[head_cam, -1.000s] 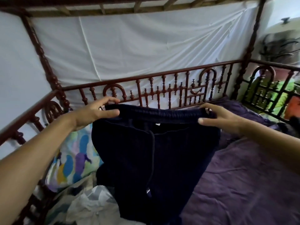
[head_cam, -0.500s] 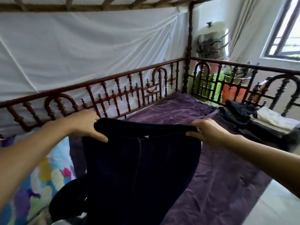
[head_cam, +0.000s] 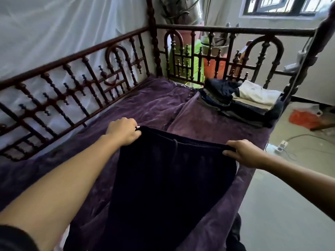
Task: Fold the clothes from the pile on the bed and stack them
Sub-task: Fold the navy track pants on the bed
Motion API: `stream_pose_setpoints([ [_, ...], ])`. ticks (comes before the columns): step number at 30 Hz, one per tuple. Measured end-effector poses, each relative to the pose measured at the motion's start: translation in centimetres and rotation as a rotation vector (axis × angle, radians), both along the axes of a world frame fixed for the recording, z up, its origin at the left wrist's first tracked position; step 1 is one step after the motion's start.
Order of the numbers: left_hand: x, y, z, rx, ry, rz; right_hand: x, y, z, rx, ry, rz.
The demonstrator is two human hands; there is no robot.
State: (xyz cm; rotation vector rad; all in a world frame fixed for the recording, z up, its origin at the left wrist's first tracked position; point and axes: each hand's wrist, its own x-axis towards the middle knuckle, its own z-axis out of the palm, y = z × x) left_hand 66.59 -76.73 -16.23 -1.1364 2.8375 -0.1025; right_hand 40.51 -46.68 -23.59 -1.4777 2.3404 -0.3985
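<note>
Foremost: one pair of dark navy ribbed trousers [head_cam: 168,178], elastic waistband uppermost, held spread above the near part of the bed.

Left hand [head_cam: 124,132]: fingers curled round the waistband's left end and gripping it, back of the hand turned upward.

Right hand [head_cam: 243,153]: thumb lay on the near face of the cloth and fingers were folded behind it, pinching the waistband's right end.

Between the two hands the waistband ran nearly straight, and the legs hung down towards the lower edge of view.

Beneath: a creased purple velvet bedspread [head_cam: 154,105].

Far right corner of the bed: a stack of folded clothes [head_cam: 241,100], dark pieces below and a white piece on top, well apart from the trousers.

Left and far sides: a dark red turned-wood bed rail [head_cam: 72,84], with white draped cloth [head_cam: 54,33] behind it.

Past the bed's right edge: a pale floor [head_cam: 281,205] bearing an orange plastic bag [head_cam: 302,117].
</note>
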Motion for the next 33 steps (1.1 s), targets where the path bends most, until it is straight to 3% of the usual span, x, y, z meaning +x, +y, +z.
stream_pose_setpoints([
  [8, -25.8, -4.1, -13.3, 0.083, -0.009, 0.152, -22.6, -4.7, -11.6, 0.112, -0.215, -0.173],
  [13, -39.9, -5.3, -19.7, 0.221, 0.043, 0.233, -36.0, -6.8, -17.3, 0.192, -0.138, -0.347],
  [17, -49.3, -6.0, -23.4, 0.344, 0.207, 0.258, -44.5, -8.0, -21.2, 0.144, 0.010, -0.481],
  [20, -53.4, -6.8, -26.2, 0.501, 0.310, 0.271, -47.8, -8.6, -24.7, 0.219, 0.078, -0.532],
  [25, -49.5, -8.2, -29.2, 0.553, 0.300, 0.385, -46.5, -9.4, -28.1, 0.522, 0.132, -0.371],
  [28, -41.2, -8.4, -29.8, 0.524, 0.214, 0.522, -42.8, -11.2, -27.9, 0.505, 0.211, -0.182],
  [33, -24.1, -4.1, -30.0, 0.611, 0.111, 0.893, -33.4, -17.5, -27.0, 0.510, 0.119, 0.169],
])
